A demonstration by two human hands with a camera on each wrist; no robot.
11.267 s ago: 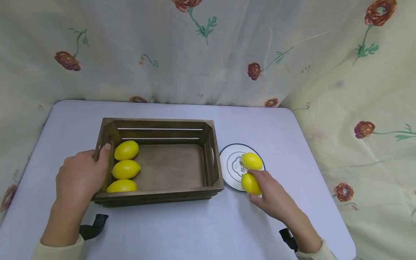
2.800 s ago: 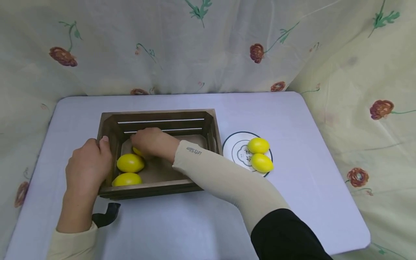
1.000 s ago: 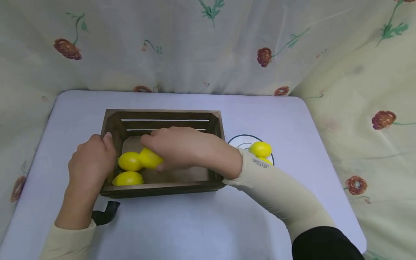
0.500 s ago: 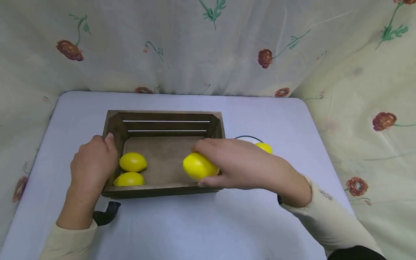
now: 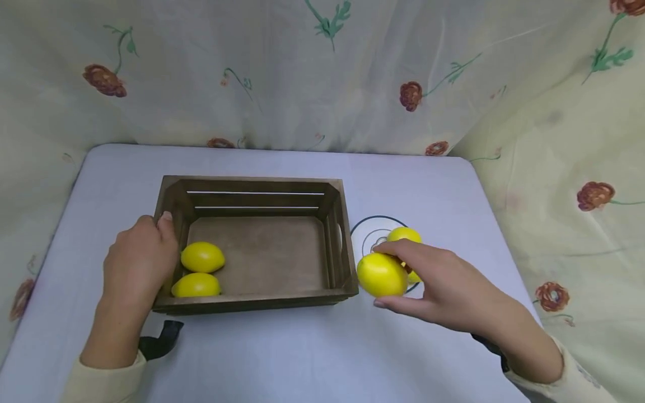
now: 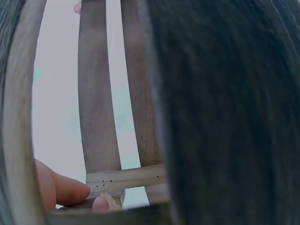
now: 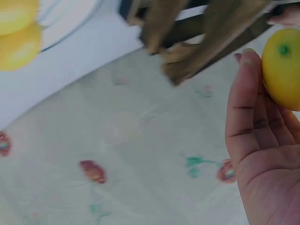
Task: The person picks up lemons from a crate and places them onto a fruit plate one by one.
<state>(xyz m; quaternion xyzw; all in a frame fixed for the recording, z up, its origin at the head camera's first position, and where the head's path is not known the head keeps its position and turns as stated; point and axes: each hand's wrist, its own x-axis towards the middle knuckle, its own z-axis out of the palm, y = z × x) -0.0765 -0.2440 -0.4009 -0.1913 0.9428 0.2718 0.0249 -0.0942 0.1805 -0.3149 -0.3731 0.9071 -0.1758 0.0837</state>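
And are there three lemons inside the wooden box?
No, the head view shows just two lemons inside the wooden box, both at the end that the left hand holds.

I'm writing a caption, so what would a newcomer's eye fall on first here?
Likely the bright yellow lemon pinched in the right hand, to the right of the brown wooden crate. Two more lemons lie at the crate's left end, which the left hand grips. Two others sit on the white plate.
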